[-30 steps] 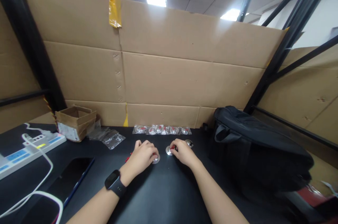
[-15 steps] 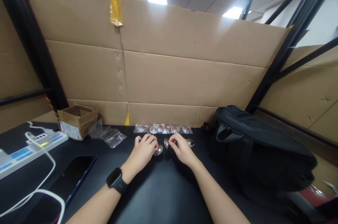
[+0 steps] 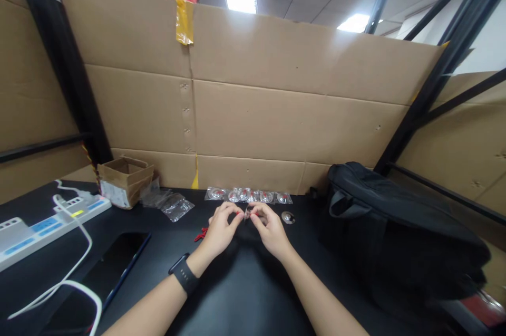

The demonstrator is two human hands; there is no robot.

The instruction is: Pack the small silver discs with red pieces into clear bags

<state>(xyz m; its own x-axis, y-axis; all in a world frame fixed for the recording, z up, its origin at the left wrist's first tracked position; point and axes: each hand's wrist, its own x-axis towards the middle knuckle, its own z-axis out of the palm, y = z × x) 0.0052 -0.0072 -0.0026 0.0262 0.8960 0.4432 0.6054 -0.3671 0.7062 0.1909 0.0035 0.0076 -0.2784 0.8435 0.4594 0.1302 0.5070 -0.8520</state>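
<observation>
My left hand [image 3: 223,226] and my right hand [image 3: 269,228] meet over the black table, fingers closed around a small shiny disc with red parts [image 3: 247,213] held on edge between them. Both hands pinch red bits at its two sides; the fingers hide much of it. Several red pieces [image 3: 201,234] lie just left of my left hand. Another round metal disc [image 3: 288,217] rests on the table right of my right hand. Behind the hands runs a row of clear packets with round shiny items [image 3: 215,193].
Crumpled clear bags [image 3: 174,205] and an open cardboard box [image 3: 125,182] stand at the back left. A white power strip [image 3: 51,230], cable and dark phone [image 3: 114,267] occupy the left. A black bag [image 3: 395,236] fills the right. Cardboard [image 3: 253,130] walls the back.
My left hand has come up and turned in toward my right hand, bringing the discs together. The red pieces beside it are now uncovered. The view has shifted slightly.
</observation>
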